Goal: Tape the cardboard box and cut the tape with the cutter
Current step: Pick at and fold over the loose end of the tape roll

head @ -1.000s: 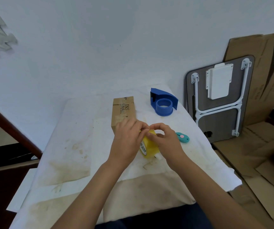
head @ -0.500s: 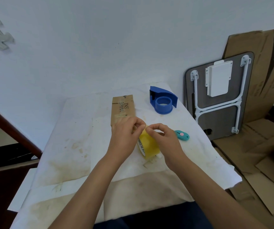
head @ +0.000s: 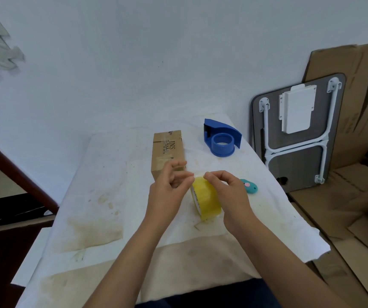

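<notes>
left hand (head: 169,192): pinching the tape end at the roll's top
right hand (head: 229,194): gripping the yellow tape roll (head: 206,201)
cardboard box (head: 167,152): sitting just beyond
cutter (head: 248,186): lying right

A makeshift packing corner in a plain room of a home is suggested: a desk (head: 103,196) covered with stained white paper is set against a bare white wall (head: 134,63), while flattened cardboard (head: 352,210) and a folded table (head: 298,138) are leaned alongside.
</notes>
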Motion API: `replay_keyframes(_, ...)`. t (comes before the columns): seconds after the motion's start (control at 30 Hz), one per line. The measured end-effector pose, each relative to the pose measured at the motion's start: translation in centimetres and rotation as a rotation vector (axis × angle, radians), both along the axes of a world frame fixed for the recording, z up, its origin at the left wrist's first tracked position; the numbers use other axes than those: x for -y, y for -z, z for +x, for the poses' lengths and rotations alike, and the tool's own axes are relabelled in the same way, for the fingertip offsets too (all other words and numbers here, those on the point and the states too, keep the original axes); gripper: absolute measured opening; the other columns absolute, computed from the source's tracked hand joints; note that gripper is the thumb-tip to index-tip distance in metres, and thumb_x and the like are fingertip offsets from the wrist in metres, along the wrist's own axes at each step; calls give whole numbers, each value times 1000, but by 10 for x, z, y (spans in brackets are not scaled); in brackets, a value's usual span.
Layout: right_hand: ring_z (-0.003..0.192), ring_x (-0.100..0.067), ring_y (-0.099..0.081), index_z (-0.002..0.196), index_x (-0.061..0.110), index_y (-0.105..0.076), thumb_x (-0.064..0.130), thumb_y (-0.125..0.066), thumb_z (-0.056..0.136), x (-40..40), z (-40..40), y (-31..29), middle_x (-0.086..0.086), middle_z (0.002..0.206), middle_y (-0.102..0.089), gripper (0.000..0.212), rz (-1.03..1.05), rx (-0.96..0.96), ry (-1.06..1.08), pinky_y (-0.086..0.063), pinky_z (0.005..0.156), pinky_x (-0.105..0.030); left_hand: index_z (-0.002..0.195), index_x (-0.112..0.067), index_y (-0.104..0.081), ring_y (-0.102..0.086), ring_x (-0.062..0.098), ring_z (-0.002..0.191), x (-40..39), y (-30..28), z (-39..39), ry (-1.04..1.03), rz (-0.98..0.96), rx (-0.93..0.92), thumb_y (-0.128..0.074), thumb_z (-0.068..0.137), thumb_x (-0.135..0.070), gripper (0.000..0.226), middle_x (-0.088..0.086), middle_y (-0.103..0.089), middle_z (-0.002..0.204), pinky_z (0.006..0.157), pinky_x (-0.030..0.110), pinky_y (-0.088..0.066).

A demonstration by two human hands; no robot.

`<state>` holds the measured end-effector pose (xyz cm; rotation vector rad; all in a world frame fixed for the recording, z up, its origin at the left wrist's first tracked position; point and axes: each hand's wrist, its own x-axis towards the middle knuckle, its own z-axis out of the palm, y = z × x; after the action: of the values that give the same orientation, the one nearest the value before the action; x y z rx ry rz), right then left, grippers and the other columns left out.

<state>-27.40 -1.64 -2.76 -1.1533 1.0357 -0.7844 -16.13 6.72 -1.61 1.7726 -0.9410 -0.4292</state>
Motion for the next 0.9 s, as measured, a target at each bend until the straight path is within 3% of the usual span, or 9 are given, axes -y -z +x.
replay_keyframes(0.13, 83, 0, -54, 82, 24, -69, 31, -68, 86, 2, -1, 0, 11, 96, -62, 8, -94, -59, 7, -38, 64, -20, 97, -30, -62, -68, 3, 85, 3, 10, -6, -56, -92, -120, -70, 87, -25, 14, -9, -74, 85, 79, 22, -51)
replay_keyframes(0.27, 94, 0, -60, 88, 27, -72, 27, -67, 85, 7, -6, 3, 12, 96, -69, 6, -299, -128, -32, -44, 78, -20, 85, -27, -61, -69, 16, 87, 7, 12, -6, -46, -137, -187, -71, 86, -20, 12, -1, -72, 86, 81, 29, -55)
replay_keyframes(0.37, 87, 15, -58, 102, 34, -67, 21, -64, 88, 10, -9, 1, 16, 91, -70, 20, -383, -141, -84, -40, 71, -7, 83, -23, -61, -67, 14, 85, 10, 12, -5, -27, -133, -239, -70, 87, -17, 12, 0, -69, 85, 80, 28, -54)
replay_keyframes(0.47, 89, 12, -61, 116, 35, -58, 19, -64, 89, 16, -10, 0, 13, 92, -73, 32, -433, -111, -110, -43, 70, -4, 85, -20, -61, -64, 9, 81, 10, 11, -2, -6, -124, -270, -69, 88, -16, 9, -3, -68, 82, 75, 21, -51)
replay_keyframes(0.63, 94, -1, -66, 109, 20, -53, 20, -67, 87, 27, -7, -5, 10, 100, -73, 25, -543, -181, -195, -49, 78, -15, 80, -24, -64, -67, 11, 83, 11, 11, 0, 3, -120, -252, -69, 87, -16, 12, -3, -69, 81, 75, 20, -51)
replay_keyframes(0.73, 86, -2, -66, 102, 18, -53, 21, -68, 87, 34, -5, -10, 7, 89, -75, 22, -587, -189, -233, -50, 74, -18, 77, -28, -64, -69, 20, 87, 12, 10, 2, -7, -121, -242, -70, 86, -17, 16, 0, -70, 81, 79, 26, -52)
replay_keyframes(0.9, 86, -11, -66, 98, 15, -55, 18, -66, 87, 41, -2, -15, 1, 83, -73, 15, -669, -232, -259, -50, 75, -23, 86, -28, -71, -65, 6, 78, 12, 10, 0, -24, -137, -206, -68, 88, -17, 12, -8, -70, 81, 78, 24, -53)
